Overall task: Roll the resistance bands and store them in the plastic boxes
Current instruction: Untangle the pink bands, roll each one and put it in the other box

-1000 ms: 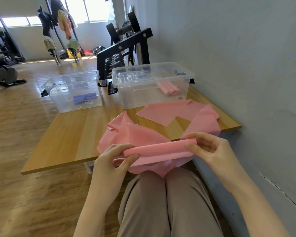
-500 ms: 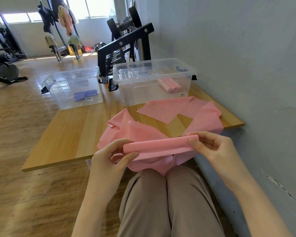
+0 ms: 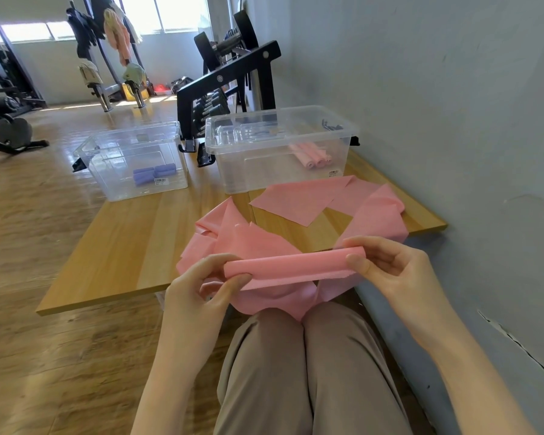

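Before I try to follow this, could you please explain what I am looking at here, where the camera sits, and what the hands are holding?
There is no machine here: a person works with bare hands, and the single picture comes from a camera worn on their head, looking forward and down over their knees.

The left hand and the right hand each pinch one end of a pink resistance band, partly rolled into a tube. The loose rest of it trails over the wooden table and hangs down toward the lap.

On the table stand two clear plastic boxes. The left box holds purple rolls; the right box holds pink rolls that are already finished. Gym equipment stands behind, and a grey wall runs along the right.
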